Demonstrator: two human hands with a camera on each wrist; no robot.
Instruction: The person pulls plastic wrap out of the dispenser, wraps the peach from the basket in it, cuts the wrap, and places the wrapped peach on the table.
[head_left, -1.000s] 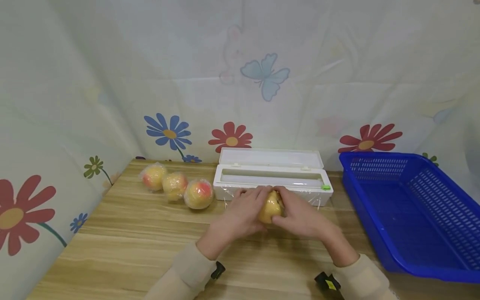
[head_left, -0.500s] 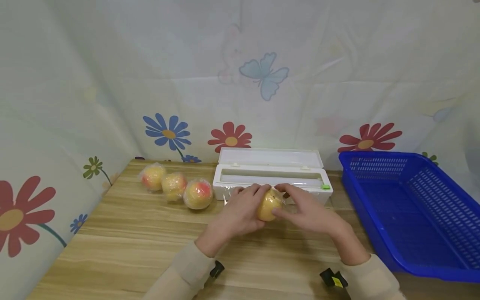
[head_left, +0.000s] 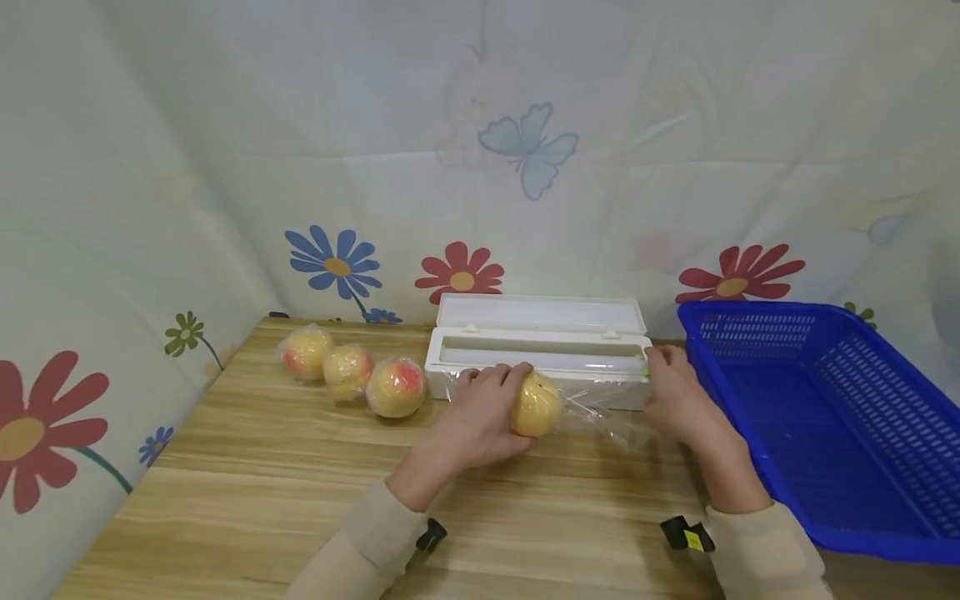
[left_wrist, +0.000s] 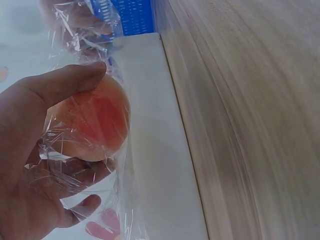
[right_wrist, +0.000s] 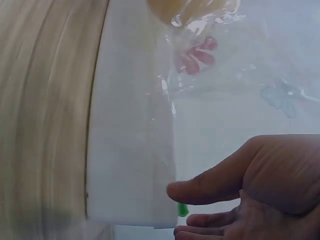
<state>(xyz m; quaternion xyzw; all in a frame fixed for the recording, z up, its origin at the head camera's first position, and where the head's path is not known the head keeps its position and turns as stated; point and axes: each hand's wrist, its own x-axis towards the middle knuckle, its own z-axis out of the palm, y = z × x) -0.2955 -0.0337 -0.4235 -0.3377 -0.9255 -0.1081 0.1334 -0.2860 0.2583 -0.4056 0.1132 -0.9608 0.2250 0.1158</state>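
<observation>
In my left hand (head_left: 487,417) I grip a yellow peach (head_left: 536,406) with a red blush, just in front of the white cling film dispenser (head_left: 438,383). Clear cling film (left_wrist: 82,175) lies around the peach and over the left fingers, and stretches right along the dispenser's front. The dispenser's lid (head_left: 540,314) stands up, and a film roll (head_left: 525,360) shows inside. My right hand (head_left: 678,396) is at the dispenser's right end, its thumb and fingers around the small green cutter slider (right_wrist: 182,209).
Several film-wrapped peaches (head_left: 396,388) sit in a row left of the dispenser on the wooden table (head_left: 262,500). A blue plastic basket (head_left: 787,517) stands close beside the right forearm. Behind hangs a flower-patterned curtain (head_left: 360,108).
My right hand has left the peach and moved right to the green slider. The left hand still holds the peach, and film now shows spread between the hands.
</observation>
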